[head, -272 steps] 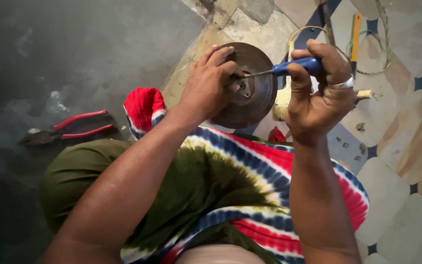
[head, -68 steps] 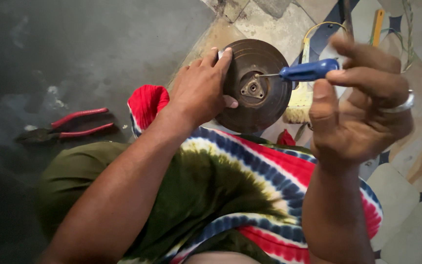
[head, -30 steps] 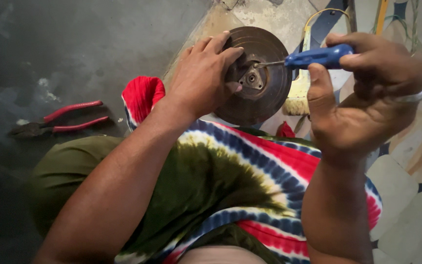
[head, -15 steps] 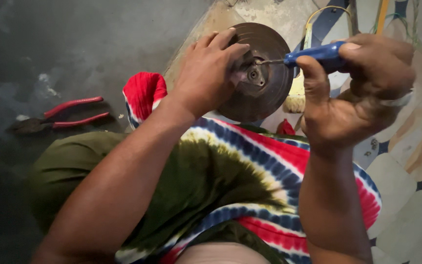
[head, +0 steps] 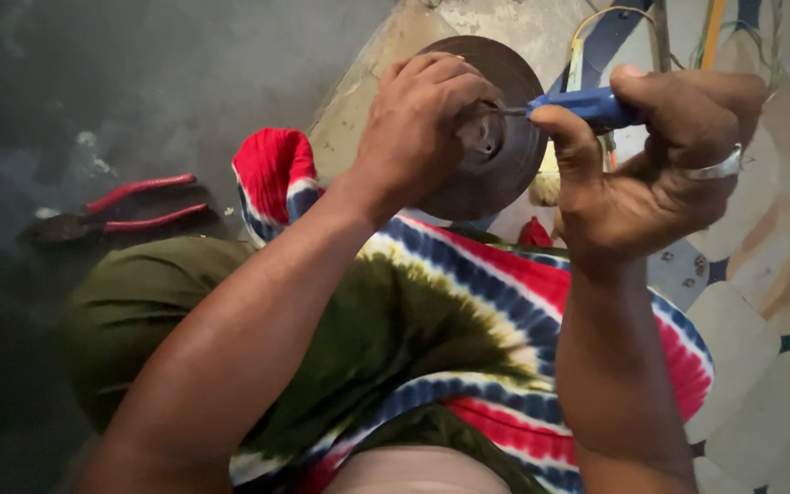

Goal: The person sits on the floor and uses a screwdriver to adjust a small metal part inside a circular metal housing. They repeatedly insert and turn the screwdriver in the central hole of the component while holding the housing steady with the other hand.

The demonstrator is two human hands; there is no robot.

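My left hand [head: 427, 128] grips a dark, rusty round metal disc [head: 505, 169] from its left side, fingers curled over its centre hub. My right hand [head: 660, 165], a silver ring on one finger, is closed around a blue-handled screwdriver [head: 587, 107] held level. The thin shaft points left into the middle of the disc, next to my left fingers. The disc rests upright above my lap, over a tie-dyed cloth [head: 468, 302] of red, blue, white and green.
Red-handled pliers [head: 121, 210] lie on the dark concrete floor at the left. A patterned mat [head: 779, 302] covers the floor at the right, with small screws [head: 678, 270] on it. Yellow and green wires [head: 715, 27] run across the top right.
My right hand has closed tighter on the screwdriver and brought its tip into the hub. My left fingers have shifted over the disc's centre. The view has moved slightly.
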